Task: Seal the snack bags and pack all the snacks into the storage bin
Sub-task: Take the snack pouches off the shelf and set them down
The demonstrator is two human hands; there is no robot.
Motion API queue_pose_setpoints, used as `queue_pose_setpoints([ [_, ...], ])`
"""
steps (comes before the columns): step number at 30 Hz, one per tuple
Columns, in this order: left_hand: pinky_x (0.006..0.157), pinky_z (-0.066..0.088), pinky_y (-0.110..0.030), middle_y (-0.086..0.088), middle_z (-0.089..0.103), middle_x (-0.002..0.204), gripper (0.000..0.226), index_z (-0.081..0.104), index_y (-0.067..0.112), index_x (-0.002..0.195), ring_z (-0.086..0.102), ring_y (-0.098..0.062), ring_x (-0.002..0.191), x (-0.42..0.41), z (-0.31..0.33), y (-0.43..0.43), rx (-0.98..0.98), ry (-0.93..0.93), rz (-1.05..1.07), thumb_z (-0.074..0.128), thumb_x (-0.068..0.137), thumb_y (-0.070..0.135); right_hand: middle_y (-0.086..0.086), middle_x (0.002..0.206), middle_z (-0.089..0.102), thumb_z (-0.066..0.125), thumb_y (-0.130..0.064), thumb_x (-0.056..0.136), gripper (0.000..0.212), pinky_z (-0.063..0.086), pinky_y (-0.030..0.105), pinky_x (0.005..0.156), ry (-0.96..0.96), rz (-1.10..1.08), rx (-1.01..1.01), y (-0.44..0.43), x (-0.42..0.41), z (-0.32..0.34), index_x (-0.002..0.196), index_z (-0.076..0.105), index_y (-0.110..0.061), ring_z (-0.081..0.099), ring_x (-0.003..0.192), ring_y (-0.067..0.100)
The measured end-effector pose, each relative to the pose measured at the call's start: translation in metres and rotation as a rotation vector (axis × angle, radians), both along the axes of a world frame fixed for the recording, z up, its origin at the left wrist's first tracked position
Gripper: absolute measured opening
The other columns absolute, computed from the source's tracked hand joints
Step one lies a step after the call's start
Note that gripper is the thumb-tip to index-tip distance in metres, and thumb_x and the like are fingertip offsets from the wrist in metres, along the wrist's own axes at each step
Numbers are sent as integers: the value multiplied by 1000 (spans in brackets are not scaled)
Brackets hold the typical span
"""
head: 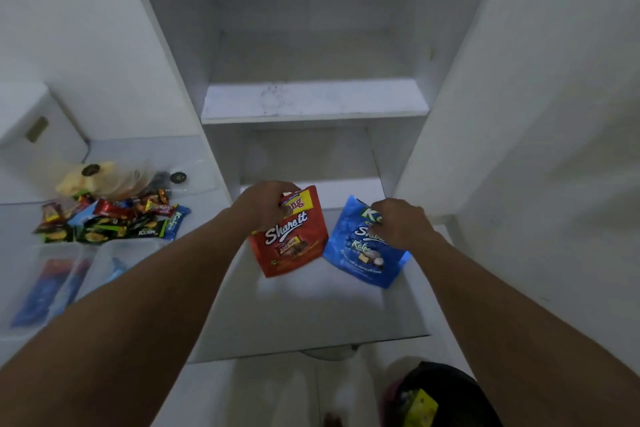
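Reaching in from the bottom corners, both arms meet at the middle of the frame over a white shelf (311,315) inside an open cabinet. The left grip (268,206) is clenched round the top edge of the red snack bag (294,246), fingers curled over it, and the bag hangs tilted with its bottom corner down on the shelf. Just to its right, the right grip (401,222) is grasping the top of the blue snack bag (360,263), which leans the other way. The two bags sit side by side, edges very close; touching or not, hard to call. Both bag tops are hidden under the fingers.

Over at the left of the frame, a pile of small wrapped snacks (110,218) lies on the desk (114,149), with a pale bag (86,177) behind it. Below the pile, at lower left, stand clear bins (104,260) with blue packets (41,291) showing through the walls. Higher up, another bare shelf (311,100) crosses the cabinet.
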State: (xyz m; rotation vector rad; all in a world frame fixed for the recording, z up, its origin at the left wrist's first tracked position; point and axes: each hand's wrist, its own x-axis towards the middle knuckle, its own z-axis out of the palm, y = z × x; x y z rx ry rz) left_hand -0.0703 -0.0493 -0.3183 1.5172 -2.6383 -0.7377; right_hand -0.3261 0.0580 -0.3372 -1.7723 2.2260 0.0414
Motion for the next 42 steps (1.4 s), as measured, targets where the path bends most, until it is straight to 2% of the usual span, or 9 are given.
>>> queue_pose_setpoints([
  [8, 84, 58, -42, -5, 66, 126, 62, 36, 46, 146, 68, -22, 100, -21, 81, 37, -119, 100, -202, 61, 93, 24, 14, 113, 68, 52, -25, 95, 24, 48, 34, 76, -65, -197, -106, 83, 0, 78, 115, 61, -16, 63, 100, 34],
  [10, 77, 56, -35, -5, 68, 123, 61, 34, 46, 148, 69, -20, 96, -28, 96, 55, -162, 111, -274, 59, 96, 25, 15, 114, 68, 52, -20, 94, 33, 48, 34, 75, -74, -251, -154, 111, 2, 93, 127, 56, -21, 64, 98, 33],
  [15, 73, 55, -31, -7, 69, 121, 61, 32, 45, 149, 70, -19, 92, -50, 114, 106, -175, 166, -434, 57, 97, 23, 17, 113, 64, 49, -13, 96, 74, 49, 35, 74, -70, -377, -194, 191, 16, 121, 154, 14, -39, 62, 94, 34],
  [20, 78, 57, -32, -8, 68, 124, 60, 31, 44, 150, 69, -22, 96, -78, 106, 163, -151, 216, -574, 54, 99, 22, 18, 114, 64, 51, -13, 94, 72, 51, 38, 79, -99, -573, -208, 270, 24, 114, 153, 16, -34, 63, 94, 35],
  [24, 85, 57, -37, -8, 65, 129, 61, 29, 46, 150, 68, -25, 103, -112, 80, 205, -100, 225, -655, 54, 99, 23, 16, 100, 65, 50, -8, 95, 83, 48, 36, 71, -115, -680, -200, 328, 18, 95, 155, 2, -39, 60, 81, 30],
  [30, 84, 56, -34, -7, 66, 128, 62, 28, 46, 149, 67, -24, 102, -164, 17, 267, -47, 228, -730, 55, 98, 22, 16, 107, 66, 52, -9, 95, 78, 49, 37, 76, -139, -792, -163, 398, -12, 38, 155, 11, -34, 62, 89, 30],
  [34, 83, 56, -38, -11, 66, 125, 65, 25, 48, 150, 66, -28, 104, -195, -48, 306, -58, 189, -724, 54, 98, 24, 16, 98, 66, 53, -8, 94, 71, 46, 35, 67, -164, -832, -141, 434, -38, -25, 154, 19, -26, 60, 79, 30],
  [38, 81, 54, -39, -12, 66, 122, 67, 23, 45, 152, 64, -30, 106, -219, -127, 335, -44, 147, -697, 54, 97, 21, 8, 81, 57, 52, -8, 94, 76, 42, 34, 60, -194, -832, -94, 459, -65, -100, 156, 11, -26, 54, 68, 26],
  [42, 80, 55, -39, -13, 66, 118, 65, 21, 44, 153, 64, -29, 103, -242, -213, 352, -12, 119, -626, 51, 99, 22, 14, 93, 66, 50, -11, 96, 75, 49, 38, 63, -213, -846, -37, 470, -94, -190, 156, 8, -28, 55, 71, 26],
])
